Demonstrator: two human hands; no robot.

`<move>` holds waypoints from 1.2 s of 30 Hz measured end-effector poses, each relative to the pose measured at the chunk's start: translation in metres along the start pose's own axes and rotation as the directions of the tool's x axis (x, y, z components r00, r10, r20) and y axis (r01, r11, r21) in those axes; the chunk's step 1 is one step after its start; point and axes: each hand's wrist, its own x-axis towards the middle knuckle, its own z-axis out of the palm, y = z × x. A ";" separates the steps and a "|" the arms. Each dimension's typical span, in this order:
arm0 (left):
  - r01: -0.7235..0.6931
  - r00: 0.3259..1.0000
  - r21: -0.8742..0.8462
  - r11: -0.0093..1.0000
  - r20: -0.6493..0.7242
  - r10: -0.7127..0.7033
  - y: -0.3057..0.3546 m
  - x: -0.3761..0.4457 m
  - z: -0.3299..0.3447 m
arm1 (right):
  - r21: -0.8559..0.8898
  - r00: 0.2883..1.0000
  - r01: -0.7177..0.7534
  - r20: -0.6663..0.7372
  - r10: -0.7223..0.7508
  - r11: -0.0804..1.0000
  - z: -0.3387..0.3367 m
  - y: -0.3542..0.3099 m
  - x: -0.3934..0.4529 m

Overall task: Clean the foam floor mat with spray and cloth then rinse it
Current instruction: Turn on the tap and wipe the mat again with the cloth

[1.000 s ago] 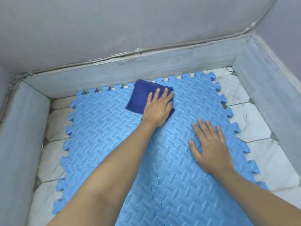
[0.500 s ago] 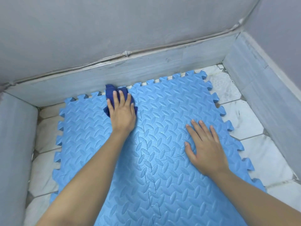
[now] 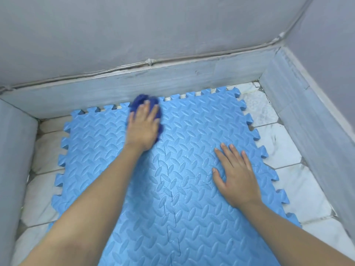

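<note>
A: Wiping along the far edge of the foam mat now, left hand flat on the dark blue cloth, fingers spread over it rather than gripping.

B: Pressing evenly through the whole palm, then, not just the fingertips (raised leaf pattern likely traps grime in the grooves).

A: Bracing with the right hand, open and laid flat on the mat, well apart from the left, empty.

B: Good for stopping the tiles sliding on the white floor tiles. Worth minding the seams between the interlocked pieces: probably best rubbed along the joint, not across, to avoid lifting a tab.

A: Cloth bunched and blurred at the far rim, close to the grey skirting.

B: Refolding to a clean face before covering the near half. Overlapping strokes, far side to near. No spray bottle in view, no rinse water either.
</note>
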 end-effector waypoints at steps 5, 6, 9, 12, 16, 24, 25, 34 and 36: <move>0.226 0.971 -0.085 0.970 -0.061 -0.231 -0.009 -0.008 0.001 | -0.026 1.000 -0.004 0.004 0.004 1.000 0.001 -0.003 0.000; 0.179 0.980 -0.090 0.980 -0.067 -0.185 0.014 0.000 0.003 | -0.022 1.000 -0.005 -0.003 0.005 1.000 0.001 -0.004 0.000; -0.116 0.992 -0.121 0.986 0.041 0.122 0.107 0.026 0.014 | -0.014 1.000 -0.009 -0.025 0.009 1.000 0.001 -0.004 0.001; -0.469 0.845 -0.084 0.879 0.248 0.474 0.194 0.026 0.018 | -0.004 1.000 0.003 -0.027 -0.003 1.000 0.002 -0.002 0.001; -0.452 0.862 -0.050 0.891 0.232 0.451 0.166 0.028 0.017 | 0.007 0.999 0.013 -0.040 -0.012 1.000 0.000 -0.001 0.000; 0.258 0.966 0.004 0.966 -0.004 -0.258 -0.110 -0.055 -0.018 | 0.022 0.999 0.002 -0.043 -0.001 1.000 0.003 0.002 -0.001; 0.296 0.955 0.011 0.955 -0.013 -0.296 -0.129 -0.071 -0.024 | 0.020 0.999 0.003 -0.047 -0.002 1.000 0.004 0.001 -0.001; -0.181 0.983 -0.073 0.981 0.020 0.183 0.069 -0.169 0.023 | 0.003 0.998 -0.010 -0.063 0.010 1.000 0.003 -0.001 0.000; -0.289 0.954 -0.075 0.954 0.061 0.294 0.095 -0.196 0.025 | -0.011 0.998 -0.020 -0.061 0.019 1.000 0.002 -0.003 -0.001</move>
